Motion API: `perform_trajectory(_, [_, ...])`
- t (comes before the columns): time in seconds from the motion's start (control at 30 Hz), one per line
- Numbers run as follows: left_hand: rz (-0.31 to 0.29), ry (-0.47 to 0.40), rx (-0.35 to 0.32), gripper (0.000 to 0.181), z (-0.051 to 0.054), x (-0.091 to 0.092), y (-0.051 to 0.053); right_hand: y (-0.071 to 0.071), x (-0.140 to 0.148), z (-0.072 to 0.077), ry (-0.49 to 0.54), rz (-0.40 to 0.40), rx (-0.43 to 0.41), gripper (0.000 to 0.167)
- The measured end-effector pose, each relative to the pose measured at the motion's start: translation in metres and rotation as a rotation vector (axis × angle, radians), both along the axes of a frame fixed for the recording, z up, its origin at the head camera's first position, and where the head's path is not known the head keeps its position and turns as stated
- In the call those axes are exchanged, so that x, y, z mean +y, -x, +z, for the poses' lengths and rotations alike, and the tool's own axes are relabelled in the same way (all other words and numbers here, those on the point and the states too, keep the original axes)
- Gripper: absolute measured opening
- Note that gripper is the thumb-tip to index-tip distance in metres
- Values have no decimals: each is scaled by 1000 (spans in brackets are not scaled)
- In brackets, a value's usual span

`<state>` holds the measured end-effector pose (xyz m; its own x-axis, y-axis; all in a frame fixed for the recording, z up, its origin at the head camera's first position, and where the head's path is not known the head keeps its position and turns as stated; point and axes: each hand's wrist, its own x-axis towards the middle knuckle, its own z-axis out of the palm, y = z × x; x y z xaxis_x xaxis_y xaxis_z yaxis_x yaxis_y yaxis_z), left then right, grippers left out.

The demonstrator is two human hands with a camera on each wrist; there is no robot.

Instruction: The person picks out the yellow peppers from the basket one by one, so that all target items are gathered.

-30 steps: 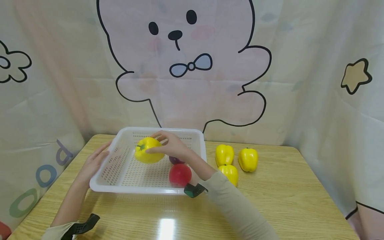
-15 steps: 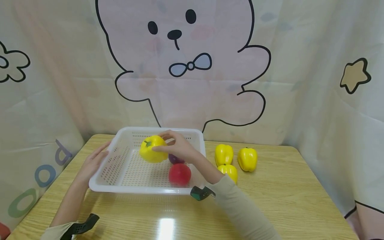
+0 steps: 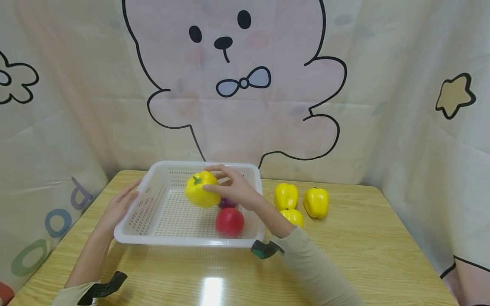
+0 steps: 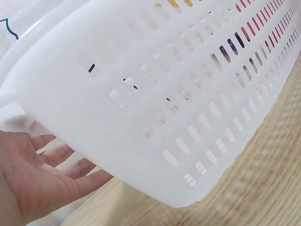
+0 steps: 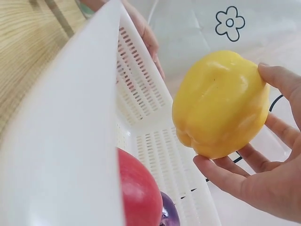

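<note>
Held in my right hand (image 3: 239, 188) is a yellow bell pepper (image 3: 200, 191), raised over the white plastic basket (image 3: 176, 242). The right wrist view shows the thumb and fingertips around the pepper (image 5: 221, 103), its stem end turned away. Below it in the basket lie a red round fruit or vegetable (image 3: 229, 222) and a purple one (image 3: 227, 203), partly hidden by the pepper and hand. My left hand (image 3: 119, 209) rests against the basket's left side. In the left wrist view its fingers (image 4: 75, 183) are extended and reach behind the basket's end wall.
Three yellow bell peppers (image 3: 286, 196) stand on the wooden table (image 3: 363, 246), right of the basket; one is partly covered by the right forearm. A patterned curtain (image 3: 245, 136) hangs behind the table and along both sides.
My right hand has moved right with the yellow bell pepper, from the basket's left-centre toward its middle, and slightly up. The left hand and the basket stay in place.
</note>
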<state>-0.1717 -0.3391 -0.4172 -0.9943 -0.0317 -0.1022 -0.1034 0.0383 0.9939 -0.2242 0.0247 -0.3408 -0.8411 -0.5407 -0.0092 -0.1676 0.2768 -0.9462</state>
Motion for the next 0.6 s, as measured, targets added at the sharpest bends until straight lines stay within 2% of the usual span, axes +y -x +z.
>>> perform_trajectory(0.6, [6,-22,-12,62,0,0,1,-5,17,-2,41,5,-56,51])
